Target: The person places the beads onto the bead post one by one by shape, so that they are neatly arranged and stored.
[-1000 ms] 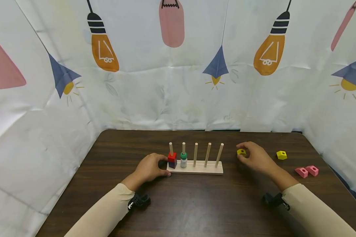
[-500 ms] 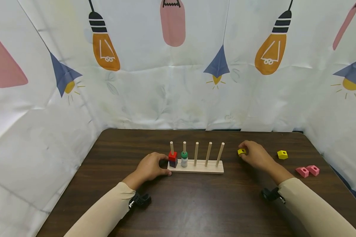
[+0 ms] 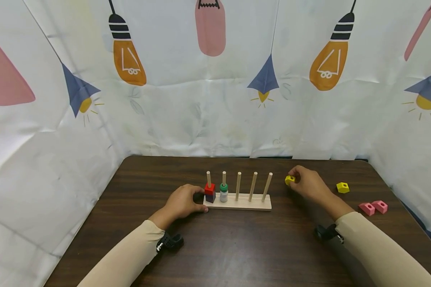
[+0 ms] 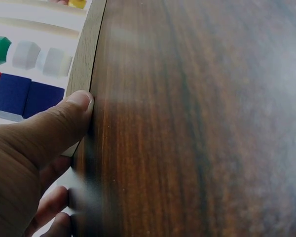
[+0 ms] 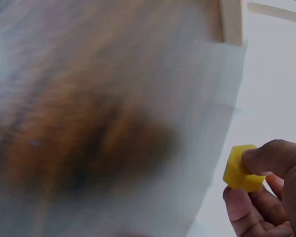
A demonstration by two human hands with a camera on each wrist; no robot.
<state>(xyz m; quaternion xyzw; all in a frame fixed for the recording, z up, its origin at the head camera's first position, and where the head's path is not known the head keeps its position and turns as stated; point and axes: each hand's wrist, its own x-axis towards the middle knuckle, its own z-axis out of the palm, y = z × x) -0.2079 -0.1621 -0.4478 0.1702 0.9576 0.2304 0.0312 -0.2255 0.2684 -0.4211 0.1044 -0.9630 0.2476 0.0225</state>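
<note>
Tabletop (image 3: 230,247) of dark wood carries a pale pegboard (image 3: 245,203), its left end gripped by the left hand (image 3: 182,201), thumb against the near edge. The right hand (image 3: 309,183), just beyond the board's other end, pinches a yellow block (image 5: 235,170) between thumb and fingers. Of the five pegs, the three right-hand pegs (image 3: 253,186) are bare. On the leftmost peg (image 3: 208,177) a red block (image 3: 210,189) sits above dark blue blocks (image 4: 29,96); beside it, a green piece (image 3: 224,187) tops white pieces (image 3: 224,196). By my reading, two stacks are made and the loading is perhaps half done. Left off the board: the held yellow block, a second yellow block (image 3: 343,187) farther right, and two pink blocks (image 3: 367,209) nearest the right edge.
</note>
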